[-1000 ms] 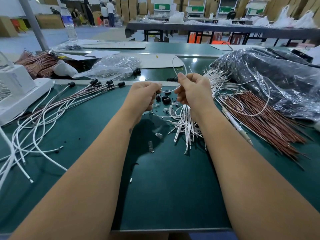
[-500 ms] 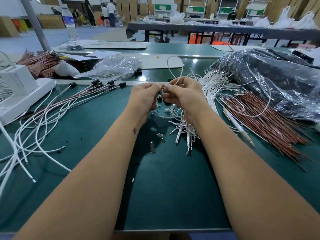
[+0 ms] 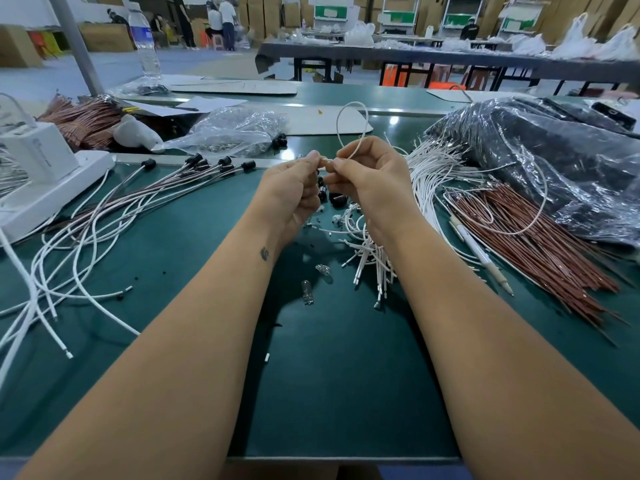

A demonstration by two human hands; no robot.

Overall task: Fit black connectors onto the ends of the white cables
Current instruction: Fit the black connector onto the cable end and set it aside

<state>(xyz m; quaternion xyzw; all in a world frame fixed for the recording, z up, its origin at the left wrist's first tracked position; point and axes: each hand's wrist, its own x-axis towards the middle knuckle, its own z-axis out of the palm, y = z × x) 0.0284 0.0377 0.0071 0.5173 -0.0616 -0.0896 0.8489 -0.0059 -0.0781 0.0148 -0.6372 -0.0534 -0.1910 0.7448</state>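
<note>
Pinching white cable (image 3: 349,129) between both hands' fingers (image 3: 313,160): left hand (image 3: 291,194), right hand (image 3: 372,181); loose cable pile (image 3: 367,251) beneath, copper wires (image 3: 540,237) right, bench (image 3: 339,375) near edge bare.

Factory assembly hall, long green workbenches (image 3: 332,393), cable bundles (image 3: 540,237), stacked cardboard boxes (image 3: 107,36)

Big warehouse-type hall, pale grey floor (image 3: 114,69). Green-topped workbench (image 3: 339,393) up front, grey metal post (image 3: 74,43) rising by its far left edge. Long dark table (image 3: 450,58) w/ black legs beyond the bench's far edge, white plastic bags (image 3: 575,45) piled on it. Cardboard boxes (image 3: 104,36) far left, metal shelving racks (image 3: 398,12) along back wall. People (image 3: 221,20) standing at the back. Overhead light glints on the bench.
</note>
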